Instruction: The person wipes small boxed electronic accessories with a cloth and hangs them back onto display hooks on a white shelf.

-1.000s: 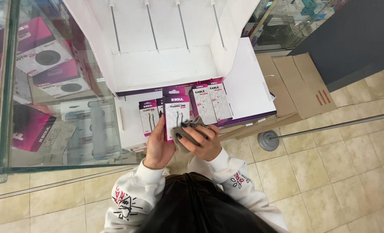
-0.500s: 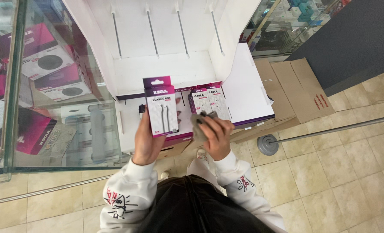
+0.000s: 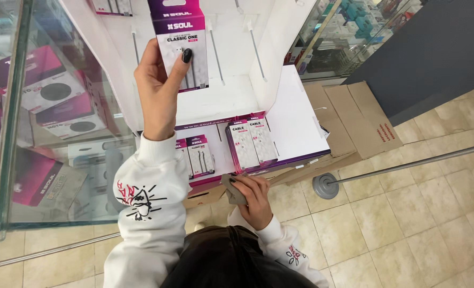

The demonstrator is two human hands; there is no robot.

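My left hand (image 3: 159, 88) is raised high against the white display stand (image 3: 231, 98) and grips a tall purple-and-white cable box (image 3: 179, 45) by its lower left side, near the metal hanging pegs (image 3: 214, 50). My right hand (image 3: 254, 194) is low, at the stand's front edge, closed around a small grey-brown flat object (image 3: 233, 189). Just above that hand, several more purple-and-white cable boxes (image 3: 250, 143) stand on the stand's base, and two smaller ones (image 3: 199, 154) sit beside my left sleeve.
A glass showcase (image 3: 39, 122) with pink and white boxed goods fills the left side. Flattened brown cardboard (image 3: 354, 120) lies right of the stand. A metal pole with a round floor base (image 3: 326, 186) crosses the beige tiled floor. Another glass cabinet (image 3: 343, 32) is top right.
My left hand has lifted the cable box from the stand's base up to the pegs at the top. My right hand has stayed low, holding the small flat object.
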